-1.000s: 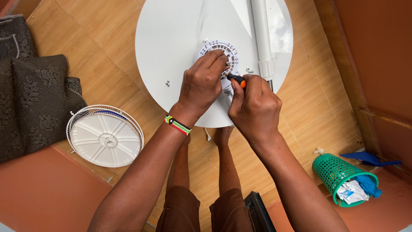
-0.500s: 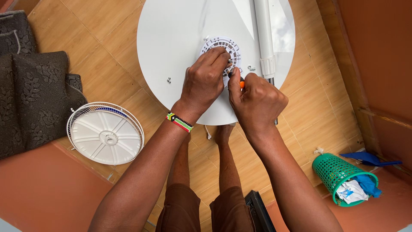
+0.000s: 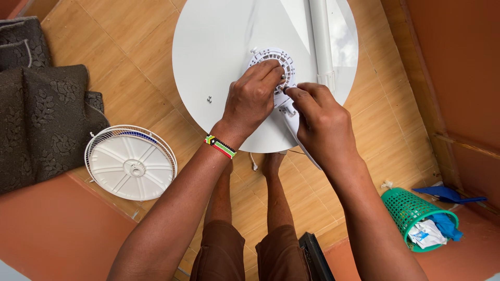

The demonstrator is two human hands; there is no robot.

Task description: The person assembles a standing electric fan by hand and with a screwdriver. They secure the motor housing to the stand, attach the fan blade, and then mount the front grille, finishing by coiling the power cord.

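Two hands at work over white disc (image 3: 219,47), both on slotted round hub (image 3: 271,61) near disc centre.

Left hand (image 3: 253,99): grip clamped on hub, fingertips (image 3: 275,67) curled over its top and near rim. Judged a steadying hold, keeping hub from turning or shifting while the other hand works at its edge. Beaded bracelet (image 3: 221,147) at the wrist.

Right hand (image 3: 324,124): grip drawn together, thumb and forefinger pinched at lower right edge of hub, just beside left fingertips. Cannot tell what sits in the pinch; too small, hidden by fingers. Fine pinch rather than full fist, so probably something small handled there. Narrow white piece (image 3: 297,132) running from under hub beneath this hand, off disc edge; kind not clear.

Hub itself: flat on disc, touching it, just left of white pole (image 3: 320,36), which lies across disc's right part.

Two small screws (image 3: 209,99) loose on disc, left of hub, well apart from both hands. Likely parked on the white surface for easy finding.

Disc held above tiled floor (image 3: 125,62), over person's bare feet (image 3: 271,162); support hidden.

Elsewhere on floor: fan grille (image 3: 131,162) lying flat at left, beside dark cloth (image 3: 44,114); green basket (image 3: 411,208) with scraps at right, blue dustpan (image 3: 449,193) just behind it.
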